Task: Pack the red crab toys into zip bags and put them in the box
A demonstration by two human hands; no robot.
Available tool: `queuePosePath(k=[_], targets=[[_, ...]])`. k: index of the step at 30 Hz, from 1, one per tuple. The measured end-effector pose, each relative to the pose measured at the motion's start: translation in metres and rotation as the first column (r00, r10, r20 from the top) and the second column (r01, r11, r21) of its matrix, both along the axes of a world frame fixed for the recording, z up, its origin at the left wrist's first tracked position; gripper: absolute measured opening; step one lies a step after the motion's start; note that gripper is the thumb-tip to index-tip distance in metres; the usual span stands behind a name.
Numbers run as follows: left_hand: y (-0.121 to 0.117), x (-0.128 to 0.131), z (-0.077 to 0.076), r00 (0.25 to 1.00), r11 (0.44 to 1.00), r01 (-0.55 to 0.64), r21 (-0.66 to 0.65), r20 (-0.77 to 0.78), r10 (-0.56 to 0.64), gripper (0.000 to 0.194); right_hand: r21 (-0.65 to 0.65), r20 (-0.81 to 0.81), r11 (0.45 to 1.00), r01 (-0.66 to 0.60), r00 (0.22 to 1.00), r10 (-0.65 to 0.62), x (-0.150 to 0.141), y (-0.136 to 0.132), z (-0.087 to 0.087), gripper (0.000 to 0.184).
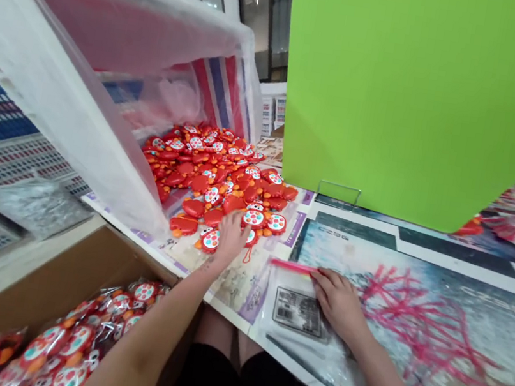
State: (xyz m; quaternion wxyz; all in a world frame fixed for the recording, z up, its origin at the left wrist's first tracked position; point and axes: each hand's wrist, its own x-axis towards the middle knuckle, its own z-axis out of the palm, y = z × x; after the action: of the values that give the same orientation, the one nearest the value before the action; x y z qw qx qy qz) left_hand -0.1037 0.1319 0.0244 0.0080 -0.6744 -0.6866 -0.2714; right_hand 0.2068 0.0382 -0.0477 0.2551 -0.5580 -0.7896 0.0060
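Red toys [210, 240] meet the left hand [232, 235] near the table's edge [174, 263].

Packing workshop: loose red toys [213, 167], carton of bagged ones [75, 340]

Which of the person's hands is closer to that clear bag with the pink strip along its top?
The right hand. It rests on the clear bag, at its pink top edge; the left hand is away to the left, among the red toys.

Black shorts [226, 382] show at the bottom centre. Left hand [231, 237] and right hand [337, 296] are bare; small dark marks dot the left wrist [208, 267].
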Motion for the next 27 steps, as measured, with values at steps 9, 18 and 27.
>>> queuePosePath(k=[9, 18, 27], targets=[[0.015, 0.042, -0.006, 0.999, 0.995, 0.053, -0.084, 0.003, -0.053, 0.05, 0.206, -0.213, 0.974, 0.092, 0.976, -0.047, 0.007, -0.001, 0.023, 0.035], [-0.013, 0.073, -0.021, 0.92, 0.938, 0.302, 0.172, 0.207, -0.334, 0.036, -0.04, -0.557, 0.999, 0.0, 0.83, -0.022, 0.001, -0.004, 0.039, 0.042], [-0.022, 0.093, -0.025, 0.813, 0.845, 0.4, 0.356, 0.287, -0.506, 0.03, -0.381, -0.889, 0.88, -0.282, 0.373, -0.265, -0.038, 0.059, 0.07, 0.084]])
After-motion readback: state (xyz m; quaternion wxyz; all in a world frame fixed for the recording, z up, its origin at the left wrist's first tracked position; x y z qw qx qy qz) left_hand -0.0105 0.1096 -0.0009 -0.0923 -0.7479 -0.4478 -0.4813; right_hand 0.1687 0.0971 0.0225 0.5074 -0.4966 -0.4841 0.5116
